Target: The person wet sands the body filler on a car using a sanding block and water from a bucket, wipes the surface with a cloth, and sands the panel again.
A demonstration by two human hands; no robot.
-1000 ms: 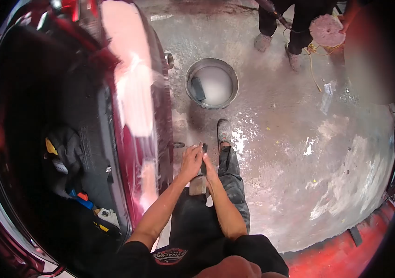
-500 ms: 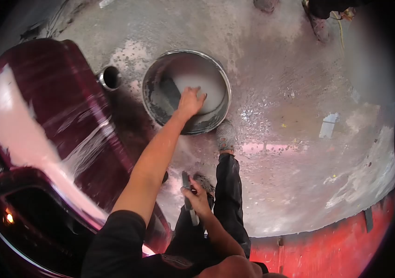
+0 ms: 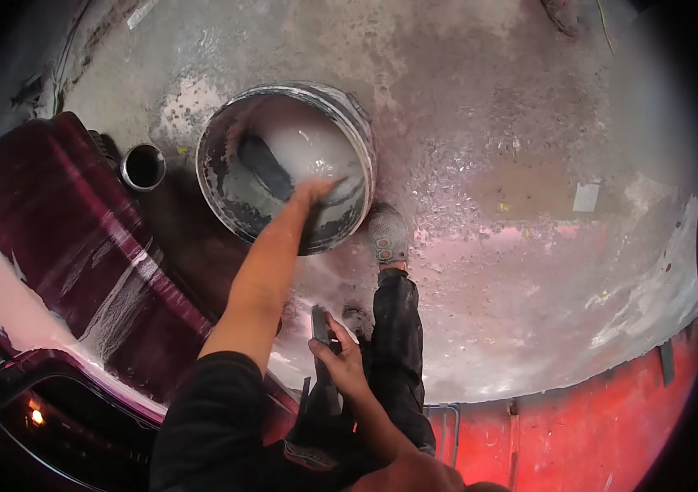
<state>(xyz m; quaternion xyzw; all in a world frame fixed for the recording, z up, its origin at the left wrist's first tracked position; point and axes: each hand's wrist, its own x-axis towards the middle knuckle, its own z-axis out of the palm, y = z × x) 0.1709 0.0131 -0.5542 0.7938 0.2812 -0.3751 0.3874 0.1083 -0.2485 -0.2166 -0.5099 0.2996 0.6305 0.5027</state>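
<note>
A round bucket [image 3: 230,201] holds cloudy whitish liquid. My left hand [image 3: 316,190] reaches over its near side and down into the liquid, which hides most of the fingers. Beside that hand, a dark, flat, oblong piece [image 3: 263,164] lies in the bucket. Closer to my body, my right hand [image 3: 342,357] grips a long grey block [image 3: 319,328] between thumb and fingers. The block is held upright on edge, over my legs.
On the left is a maroon car body [image 3: 78,238] with a pale pinkish patch [image 3: 4,287]. A round metal pipe end [image 3: 143,167] shows beside it. My shoe [image 3: 388,234] stands near the bucket. A red panel [image 3: 562,435] runs along the lower right.
My hands have come apart. The left hand has gone down into the bucket's liquid, while the right stays low with the block. The view has tilted and the bucket appears closer.
</note>
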